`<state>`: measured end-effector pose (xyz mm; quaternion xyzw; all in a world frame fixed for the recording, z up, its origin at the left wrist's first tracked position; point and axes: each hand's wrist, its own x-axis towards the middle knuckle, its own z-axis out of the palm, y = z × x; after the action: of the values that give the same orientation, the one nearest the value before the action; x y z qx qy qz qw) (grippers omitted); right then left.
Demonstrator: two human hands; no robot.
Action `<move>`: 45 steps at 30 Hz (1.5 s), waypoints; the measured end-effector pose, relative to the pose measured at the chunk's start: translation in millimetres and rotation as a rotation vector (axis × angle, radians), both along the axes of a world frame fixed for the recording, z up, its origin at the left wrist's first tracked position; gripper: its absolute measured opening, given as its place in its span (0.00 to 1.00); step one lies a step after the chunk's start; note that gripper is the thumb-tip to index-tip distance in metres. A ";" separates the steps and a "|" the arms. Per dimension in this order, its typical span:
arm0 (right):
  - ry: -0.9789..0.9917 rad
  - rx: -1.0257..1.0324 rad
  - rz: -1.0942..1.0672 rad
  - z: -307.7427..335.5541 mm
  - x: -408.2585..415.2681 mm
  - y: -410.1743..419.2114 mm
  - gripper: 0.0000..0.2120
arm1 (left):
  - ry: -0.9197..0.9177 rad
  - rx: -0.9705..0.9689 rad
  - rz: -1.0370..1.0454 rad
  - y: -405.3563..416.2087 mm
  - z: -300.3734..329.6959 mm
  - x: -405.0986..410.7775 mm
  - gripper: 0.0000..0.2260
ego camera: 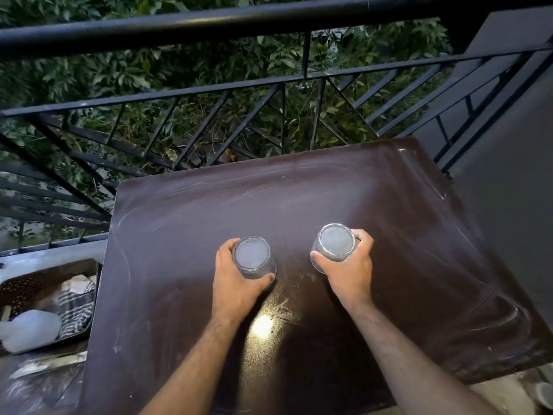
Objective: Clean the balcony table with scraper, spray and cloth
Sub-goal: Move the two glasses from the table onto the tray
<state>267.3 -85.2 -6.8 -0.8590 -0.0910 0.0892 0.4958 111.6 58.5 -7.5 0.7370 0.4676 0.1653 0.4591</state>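
dark brown smeared balcony table by black metal railing | left hand fingers wrapped round upturned clear glass mid-table | right hand gripping second upturned glass, tilted

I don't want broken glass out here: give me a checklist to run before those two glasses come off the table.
1. Left hand wraps the left glass: ok.
2. Right hand wraps the right glass: ok.
3. Glasses apart, not touching: ok.
4. Whether the glasses rest on the table: cannot tell.
5. Place to set them: basket at left already holds a cloth and a bottle: not ok.
6. Tabletop clean: streaky, not ok.
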 end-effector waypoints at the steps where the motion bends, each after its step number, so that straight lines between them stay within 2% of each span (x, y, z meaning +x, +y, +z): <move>1: 0.003 0.004 -0.002 -3.7 -2.5 0.4 0.39 | -0.005 -0.002 -0.004 -1.5 -1.5 -1.3 0.42; 11: 0.000 0.021 0.008 -21.4 -7.6 -0.1 0.42 | -0.029 0.039 -0.033 -2.4 -10.9 -2.0 0.41; 16: 0.037 0.039 0.069 -23.4 -6.2 -2.9 0.50 | -0.059 -0.050 -0.038 -0.3 -18.8 -5.2 0.47; 18: 0.059 0.048 0.075 -24.4 -5.5 -2.7 0.49 | -0.065 -0.071 -0.031 -1.1 -18.8 -6.7 0.46; 22: 0.089 0.073 0.035 -24.2 -5.9 -2.3 0.41 | -0.079 -0.069 0.012 -2.0 -17.4 -5.6 0.37; 27: 0.061 0.118 0.048 -15.7 -20.9 8.8 0.38 | -0.106 -0.073 0.055 5.4 -12.7 -18.4 0.37; 35: 0.032 0.183 0.172 5.4 -81.1 74.4 0.37 | -0.136 0.005 0.169 47.7 10.4 -85.8 0.34; 40: 0.036 0.220 0.259 13.3 -147.9 132.1 0.37 | -0.169 0.055 0.266 84.7 20.8 -157.3 0.36; 45: 0.064 0.217 0.376 17.8 -227.1 190.3 0.38 | -0.194 0.094 0.341 125.2 28.8 -234.9 0.34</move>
<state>40.2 105.1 11.0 -0.7651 -0.2431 0.1971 0.5627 -123.3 183.7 21.2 0.6484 0.5311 0.3326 0.4323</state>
